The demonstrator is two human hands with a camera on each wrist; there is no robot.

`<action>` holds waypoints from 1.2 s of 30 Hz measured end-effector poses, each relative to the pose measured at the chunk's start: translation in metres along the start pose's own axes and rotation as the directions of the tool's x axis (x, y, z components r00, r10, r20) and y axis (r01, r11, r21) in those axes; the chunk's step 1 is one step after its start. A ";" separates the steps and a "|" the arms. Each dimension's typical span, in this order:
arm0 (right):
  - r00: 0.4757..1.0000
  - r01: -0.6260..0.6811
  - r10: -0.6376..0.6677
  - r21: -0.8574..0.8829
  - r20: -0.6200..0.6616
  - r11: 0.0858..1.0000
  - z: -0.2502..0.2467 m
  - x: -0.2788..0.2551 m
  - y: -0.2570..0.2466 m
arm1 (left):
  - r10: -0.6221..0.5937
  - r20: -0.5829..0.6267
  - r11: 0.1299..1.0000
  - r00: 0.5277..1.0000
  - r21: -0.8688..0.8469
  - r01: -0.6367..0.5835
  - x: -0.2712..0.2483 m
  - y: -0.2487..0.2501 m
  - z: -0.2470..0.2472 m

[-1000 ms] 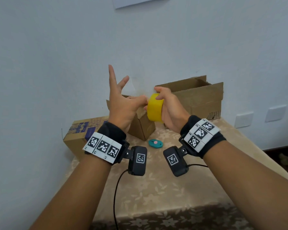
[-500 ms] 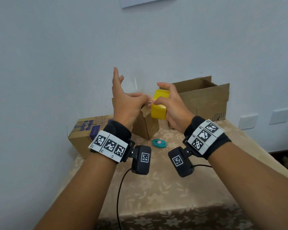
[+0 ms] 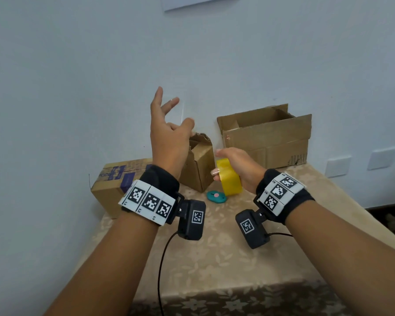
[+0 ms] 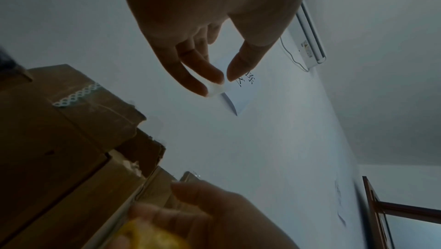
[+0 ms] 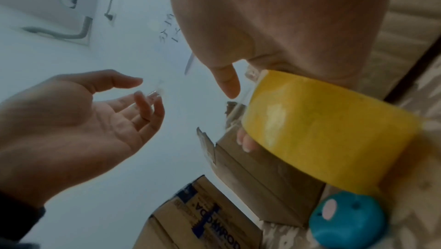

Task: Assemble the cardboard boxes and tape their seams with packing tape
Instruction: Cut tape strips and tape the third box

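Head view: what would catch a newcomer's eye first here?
The yellow tape roll, gripped in the right hand just above the table, stands out most. Up and to its left, the left hand is raised before the white wall, pinching a clear strip of tape between thumb and fingertip. Behind them sit three cardboard boxes, the largest open-topped against the wall.

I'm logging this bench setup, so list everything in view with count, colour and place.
cardboard boxes: three, brown; an open one at the back right, a small open one in the middle, a closed printed one at the left.
tape roll: one, yellow, in the right hand.
cutter: one, teal, on the table below the roll.
table: one, beige floral cloth.
wall sockets: two, white, right.
left hand: raised, pinching a clear tape end.
right hand: gripping the roll.
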State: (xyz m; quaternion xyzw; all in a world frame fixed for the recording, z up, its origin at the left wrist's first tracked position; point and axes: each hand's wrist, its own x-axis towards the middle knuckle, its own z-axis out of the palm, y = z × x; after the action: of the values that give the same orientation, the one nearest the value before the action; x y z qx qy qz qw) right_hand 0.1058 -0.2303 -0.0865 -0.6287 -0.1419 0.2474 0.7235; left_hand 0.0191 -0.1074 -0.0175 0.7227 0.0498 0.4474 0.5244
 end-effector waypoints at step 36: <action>0.958 0.287 -0.285 -0.085 0.030 0.954 0.015 -0.022 -0.048 | -0.118 0.067 0.992 0.991 0.044 0.115 0.002 -0.022 0.003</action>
State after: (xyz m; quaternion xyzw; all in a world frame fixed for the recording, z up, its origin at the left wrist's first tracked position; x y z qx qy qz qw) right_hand 0.0881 -0.2337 -0.0344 -0.6308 -0.2487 0.1392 0.7218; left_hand 0.0310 -0.0985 -0.0347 0.7440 0.0827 0.3897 0.5364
